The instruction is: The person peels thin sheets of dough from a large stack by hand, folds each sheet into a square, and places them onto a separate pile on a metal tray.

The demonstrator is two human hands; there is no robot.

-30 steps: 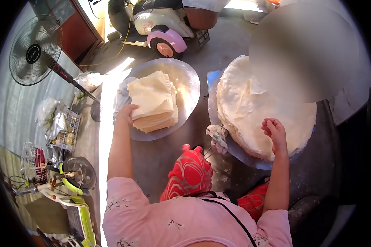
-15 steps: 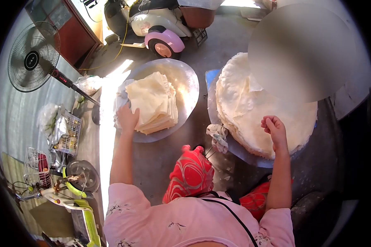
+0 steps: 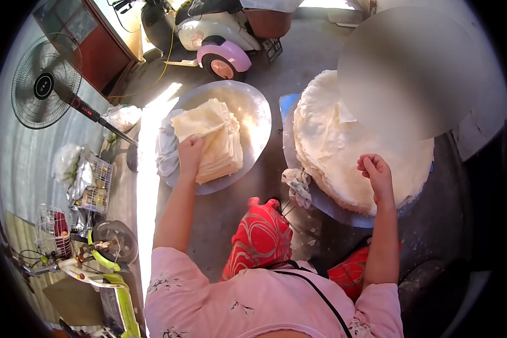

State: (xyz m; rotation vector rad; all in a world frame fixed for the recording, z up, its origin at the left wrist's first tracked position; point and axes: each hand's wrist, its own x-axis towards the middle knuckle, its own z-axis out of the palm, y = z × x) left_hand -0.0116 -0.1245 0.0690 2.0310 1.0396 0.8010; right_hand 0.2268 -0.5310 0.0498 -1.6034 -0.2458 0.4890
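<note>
A stack of thin, pale folded sheets (image 3: 222,149) lies on a round metal tray (image 3: 253,112) at the left. My left hand (image 3: 191,151) pinches the near left edge of the top sheet, which is partly lifted and folded over. Bundled whitish cloth (image 3: 167,146) lies at the tray's left edge. On the right, a large round pile of thin pale sheets (image 3: 332,152) rests on another round tray (image 3: 343,217). Above its near right part is my right hand (image 3: 376,170), fingers curled together; what they hold, if anything, is too small to make out.
A crumpled cloth (image 3: 297,187) lies between the trays. A standing fan (image 3: 44,85) is at the far left, above a wire basket (image 3: 98,183) and a small bicycle (image 3: 110,245). A scooter (image 3: 222,53) stands behind. A blurred grey disc (image 3: 408,73) covers the upper right.
My left hand has moved right and slightly up from the stack's left side, and the top sheet's near edge is now raised in its fingers. The right hand has barely moved.
</note>
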